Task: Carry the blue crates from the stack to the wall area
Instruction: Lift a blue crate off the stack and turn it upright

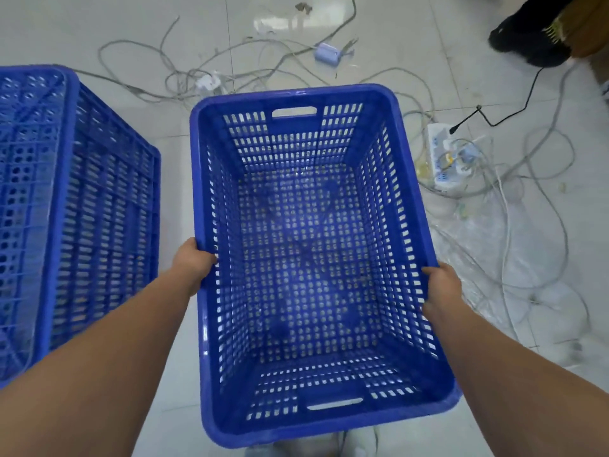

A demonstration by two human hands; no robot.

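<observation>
Empty perforated blue crate (313,245), open-side up

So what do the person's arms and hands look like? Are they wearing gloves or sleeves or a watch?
No gloves: the left hand and right hand are both bare. No sleeves show either; both forearms are uncovered all the way to the picture's bottom edge. No watch, bracelet or ring can be seen on either wrist or hand, and there are no marks or cables on them.
</observation>
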